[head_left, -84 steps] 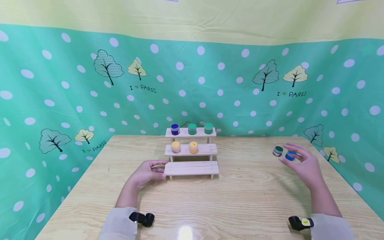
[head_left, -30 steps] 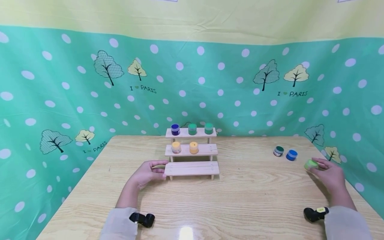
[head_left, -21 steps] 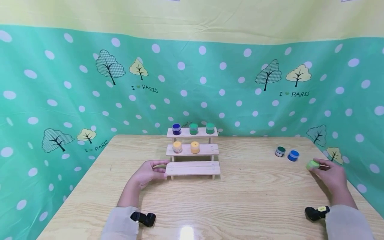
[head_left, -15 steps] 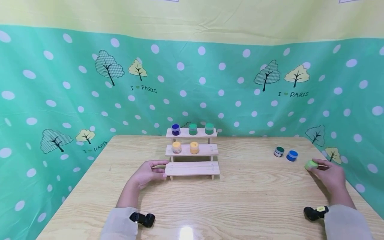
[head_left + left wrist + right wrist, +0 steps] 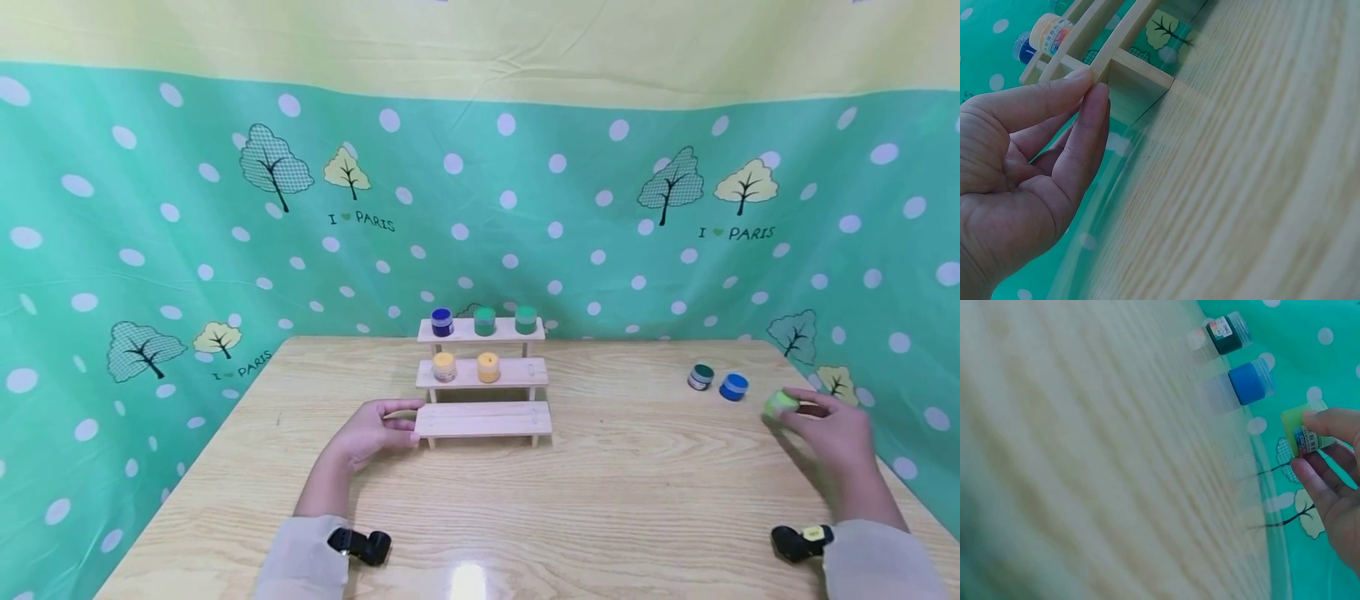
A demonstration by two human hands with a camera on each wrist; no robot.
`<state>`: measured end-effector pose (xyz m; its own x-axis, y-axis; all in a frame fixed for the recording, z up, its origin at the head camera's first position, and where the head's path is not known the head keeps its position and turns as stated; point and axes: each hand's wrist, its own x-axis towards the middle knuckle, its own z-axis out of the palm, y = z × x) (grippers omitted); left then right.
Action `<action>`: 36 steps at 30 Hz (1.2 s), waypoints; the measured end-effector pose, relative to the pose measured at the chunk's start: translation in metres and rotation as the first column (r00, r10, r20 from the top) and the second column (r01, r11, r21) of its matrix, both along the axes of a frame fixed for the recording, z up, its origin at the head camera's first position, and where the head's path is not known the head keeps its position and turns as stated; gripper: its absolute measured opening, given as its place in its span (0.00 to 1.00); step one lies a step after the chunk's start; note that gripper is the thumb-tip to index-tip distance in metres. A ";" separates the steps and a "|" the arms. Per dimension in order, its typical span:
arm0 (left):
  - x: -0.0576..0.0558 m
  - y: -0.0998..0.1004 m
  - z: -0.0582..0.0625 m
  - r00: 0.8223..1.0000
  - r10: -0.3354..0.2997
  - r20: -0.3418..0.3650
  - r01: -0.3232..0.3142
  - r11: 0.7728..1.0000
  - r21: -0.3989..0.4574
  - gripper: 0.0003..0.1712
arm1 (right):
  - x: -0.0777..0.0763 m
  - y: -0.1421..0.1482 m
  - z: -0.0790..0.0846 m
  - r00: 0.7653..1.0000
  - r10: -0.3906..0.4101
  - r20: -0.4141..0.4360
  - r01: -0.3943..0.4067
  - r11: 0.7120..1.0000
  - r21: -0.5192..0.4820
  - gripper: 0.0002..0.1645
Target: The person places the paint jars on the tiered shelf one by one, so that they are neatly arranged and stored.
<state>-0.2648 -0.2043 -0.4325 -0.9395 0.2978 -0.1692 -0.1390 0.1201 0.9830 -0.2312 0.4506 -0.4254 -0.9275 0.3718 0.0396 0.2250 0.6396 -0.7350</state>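
My left hand [image 5: 375, 435] pinches the left end of the lowest step of a three-step wooden stand [image 5: 482, 421] between thumb and fingers. On its top step sit a dark blue paint jar [image 5: 442, 322] and two green paint jars [image 5: 484, 322] [image 5: 526, 321]. The middle step bears two yellow-orange paint jars [image 5: 444, 367] [image 5: 488, 368]. At the table's right side my right hand [image 5: 834, 425] grips a light green paint jar [image 5: 1300, 428] between thumb and fingers, seemingly just off the tabletop. A blue paint jar [image 5: 733, 387] and a dark green paint jar [image 5: 701, 377] stand to its left.
The wood-grain table [image 5: 615, 500] runs back to a green dotted cloth [image 5: 555, 192], which also hangs along both sides. Close to my right hand lies the table's right edge. Each wrist wears a black strapped-on camera [image 5: 367, 547].
My right hand has moved from around the blue jar rightward to the light green jar, gripped it, and in the last half second raised it slightly. My left hand has stayed on the stand.
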 end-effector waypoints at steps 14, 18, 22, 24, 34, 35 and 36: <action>0.000 -0.001 0.001 1.000 -0.008 -0.001 0.008 1.000 0.023 0.36 | 0.007 -0.023 0.014 0.983 0.134 -0.128 -0.126 0.989 0.074 0.33; 0.000 -0.002 0.001 1.000 -0.006 -0.001 0.006 1.000 0.022 0.36 | 0.008 -0.031 0.018 0.976 0.155 -0.154 -0.146 0.987 0.073 0.33; -0.001 -0.001 0.000 1.000 0.004 0.006 -0.004 1.000 0.016 0.36 | 0.009 -0.040 0.023 0.966 0.181 -0.183 -0.168 0.982 0.086 0.34; -0.001 0.000 0.000 1.000 0.011 0.011 -0.011 1.000 0.013 0.36 | 0.009 -0.045 0.026 0.961 0.195 -0.195 -0.180 0.979 0.092 0.34; 0.000 0.000 0.002 1.000 0.012 0.009 -0.012 1.000 0.010 0.36 | 0.008 -0.064 0.036 0.935 0.241 -0.260 -0.238 0.970 0.044 0.30; 0.000 0.000 0.002 1.000 0.015 0.014 -0.015 1.000 0.013 0.36 | 0.007 -0.066 0.036 0.932 0.246 -0.267 -0.244 0.969 0.040 0.30; 0.000 0.000 0.002 1.000 0.015 0.015 -0.015 1.000 0.012 0.36 | 0.008 -0.068 0.037 0.928 0.251 -0.275 -0.251 0.967 0.037 0.30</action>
<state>-0.2645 -0.2043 -0.4310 -0.9413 0.2857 -0.1798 -0.1554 0.1061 0.9821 -0.2236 0.3823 -0.3883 -0.9431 0.1278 0.3071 -0.1543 0.6497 -0.7444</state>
